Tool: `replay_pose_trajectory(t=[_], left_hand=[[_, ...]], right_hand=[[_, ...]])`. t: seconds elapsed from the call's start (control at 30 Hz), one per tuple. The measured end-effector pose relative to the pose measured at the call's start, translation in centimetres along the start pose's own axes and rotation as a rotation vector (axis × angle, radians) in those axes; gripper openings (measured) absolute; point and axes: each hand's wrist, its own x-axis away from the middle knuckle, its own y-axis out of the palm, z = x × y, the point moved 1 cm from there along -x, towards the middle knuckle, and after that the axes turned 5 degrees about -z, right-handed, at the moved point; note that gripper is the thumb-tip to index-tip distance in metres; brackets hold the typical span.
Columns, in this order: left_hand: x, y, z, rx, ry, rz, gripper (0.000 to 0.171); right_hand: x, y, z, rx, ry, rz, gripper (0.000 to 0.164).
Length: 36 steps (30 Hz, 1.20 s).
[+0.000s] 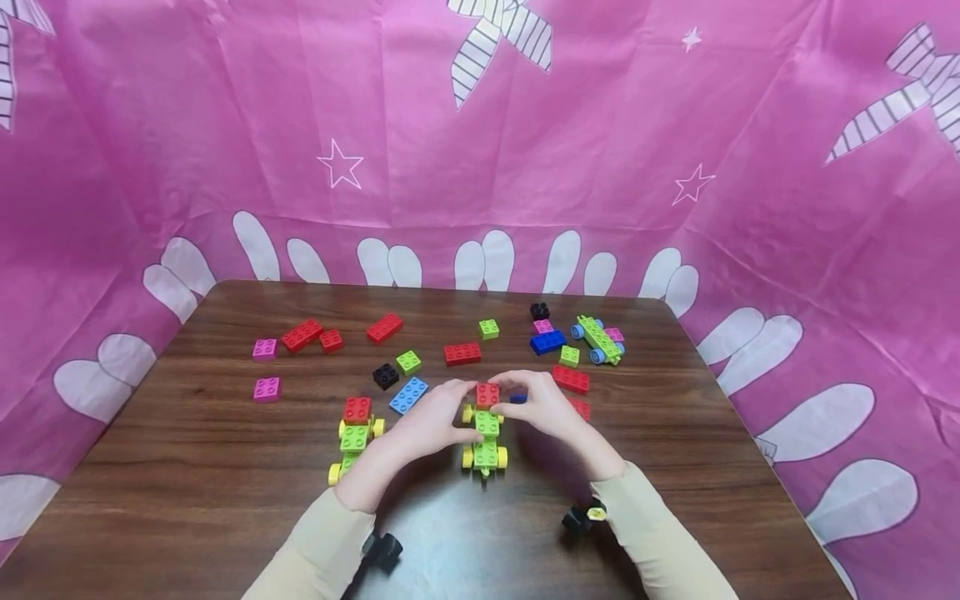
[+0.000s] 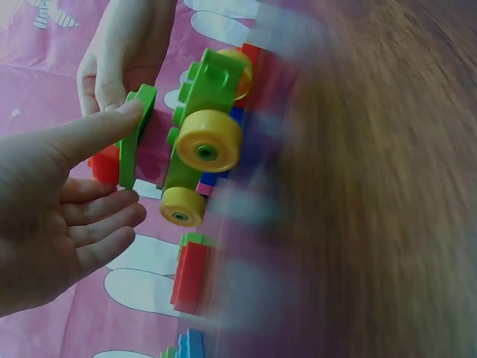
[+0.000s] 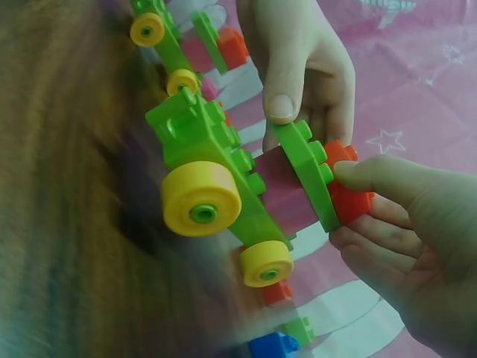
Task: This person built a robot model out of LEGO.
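Observation:
A toy car point(image 1: 485, 454) of building bricks stands mid-table on yellow wheels point(image 2: 209, 140). On its green base sits a pink brick point(image 3: 285, 192), topped by a long green plate point(image 3: 307, 175) with a red brick point(image 1: 487, 395) at its far end. My left hand point(image 1: 431, 422) holds the car from the left, its thumb on the green plate and its fingers near the red brick. From the right, my right hand point(image 1: 546, 406) pinches the red brick between thumb and fingers. A similar car point(image 1: 354, 437) stands left, partly behind my left forearm.
Behind the hands lie loose bricks, among them a light blue brick point(image 1: 408, 396), a black brick point(image 1: 386, 376) and a red brick point(image 1: 462, 353). A green base with blue wheels point(image 1: 598, 340) lies at the back right. Pink cloth point(image 1: 420, 167) hangs beyond the wooden table point(image 1: 187, 467).

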Motion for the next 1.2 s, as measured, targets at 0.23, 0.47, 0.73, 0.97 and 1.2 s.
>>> replay_pose_trajectory(t=[0.23, 0.47, 0.73, 0.97, 1.2], left_hand=[[-1.0, -0.9, 1.0, 0.000, 0.009, 0.110, 0.076], [-2.0, -1.6, 1.7, 0.040, -0.040, 0.155, 0.070], [-2.8, -0.9, 1.6, 0.080, -0.098, 0.168, 0.065], [-3.7, 0.1, 1.1, 0.068, -0.147, 0.165, 0.061], [-4.2, 0.8, 0.8, 0.051, -0.204, 0.150, 0.060]], right_hand=[[-1.4, -1.6, -0.2, -0.018, -0.031, 0.050, 0.040], [-2.7, -3.1, -0.4, -0.010, 0.004, 0.082, 0.038], [-3.7, -3.0, 0.8, -0.039, 0.030, 0.067, 0.038], [-4.3, -2.3, 2.4, -0.078, 0.040, 0.029, 0.038], [-4.7, -1.7, 3.3, -0.072, 0.064, 0.007, 0.038]])
